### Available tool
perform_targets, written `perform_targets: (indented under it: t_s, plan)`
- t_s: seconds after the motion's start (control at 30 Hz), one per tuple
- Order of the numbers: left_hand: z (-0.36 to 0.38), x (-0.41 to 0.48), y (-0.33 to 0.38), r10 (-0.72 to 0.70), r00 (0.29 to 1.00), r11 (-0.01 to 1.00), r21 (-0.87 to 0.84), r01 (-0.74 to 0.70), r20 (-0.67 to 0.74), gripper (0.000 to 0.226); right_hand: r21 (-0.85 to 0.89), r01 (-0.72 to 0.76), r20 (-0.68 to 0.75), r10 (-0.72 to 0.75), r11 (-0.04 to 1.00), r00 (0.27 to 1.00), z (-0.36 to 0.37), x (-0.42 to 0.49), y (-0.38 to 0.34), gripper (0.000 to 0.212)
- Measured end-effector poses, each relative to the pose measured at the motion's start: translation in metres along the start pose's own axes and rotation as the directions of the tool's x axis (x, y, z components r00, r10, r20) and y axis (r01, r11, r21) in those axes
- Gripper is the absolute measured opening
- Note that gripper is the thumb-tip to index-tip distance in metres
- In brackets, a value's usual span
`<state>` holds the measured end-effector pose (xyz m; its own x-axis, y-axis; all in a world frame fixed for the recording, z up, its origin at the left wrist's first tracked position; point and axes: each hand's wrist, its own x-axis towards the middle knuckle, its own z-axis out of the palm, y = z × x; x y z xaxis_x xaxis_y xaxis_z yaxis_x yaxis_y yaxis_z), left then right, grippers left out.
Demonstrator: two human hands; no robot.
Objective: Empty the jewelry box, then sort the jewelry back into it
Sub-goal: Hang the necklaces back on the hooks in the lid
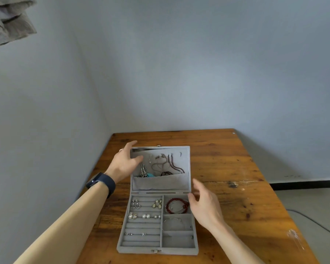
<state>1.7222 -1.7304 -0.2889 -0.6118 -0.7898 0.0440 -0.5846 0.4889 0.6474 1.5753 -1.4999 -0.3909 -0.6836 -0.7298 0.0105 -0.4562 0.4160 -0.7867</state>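
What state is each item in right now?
Grey velvet jewelry box: open, still filled.
Grey lid: upright, necklaces hanging inside.
Red beaded bracelet: in top right compartment.
Left hand: open, at lid's left edge.
Right hand: open, beside box, holding nothing.

Pale blue-grey walls (179, 63) meeting in corner behind table. Worn wooden table (236, 168) pushed against left wall, back edge near rear wall; orange-brown planks, dark stains, crack running across, whitish scuffs near right edge. Black baseboard (305, 184) along foot of rear wall at right. Grey floor (316, 202) right of table, thin dark cable (312, 221) curving across it. Crumpled grey-beige cloth (8, 20) hanging at upper left. Soft, even daylight, faint shadows.
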Motion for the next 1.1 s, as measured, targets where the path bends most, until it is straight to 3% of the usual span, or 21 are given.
perform_targets:
  t_s: [0.23, 0.43, 0.57, 0.73, 0.9, 1.1]
  plan:
    - [-0.007, -0.006, -0.006, -0.037, 0.998, 0.996, -0.081, 0.033, -0.052, 0.052, 0.018, -0.031, -0.001, 0.031, 0.999, 1.0, 0.022, -0.014, -0.006, 0.055]
    - [-0.008, -0.029, 0.003, -0.001, 0.993, 0.999, 0.037, 0.005, -0.121, 0.064, 0.117, -0.031, 0.027, 0.028, 0.993, 0.999, -0.002, -0.032, -0.008, 0.05]
    - [0.011, -0.08, 0.031, 0.15, 0.949, 0.989, 0.04, -0.144, -0.279, 0.062, 0.17, 0.015, -0.084, -0.001, 0.985, 0.997, -0.044, -0.08, 0.002, 0.04]
    - [0.073, -0.173, 0.062, 0.29, 0.904, 0.956, 0.063, -0.286, -0.313, 0.065, 0.144, 0.036, -0.27, 0.005, 0.989, 0.963, -0.1, -0.174, 0.039, 0.031]
    - [0.148, -0.257, 0.081, 0.337, 0.934, 0.94, -0.004, -0.34, -0.118, 0.061, 0.141, -0.122, -0.436, 0.172, 0.983, 0.884, -0.13, -0.251, 0.087, 0.027]
    - [0.216, -0.298, 0.112, 0.457, 0.847, 0.847, 0.158, -0.508, 0.272, 0.06, 0.196, -0.37, -0.576, 0.412, 0.908, 0.706, -0.142, -0.289, 0.141, 0.023]
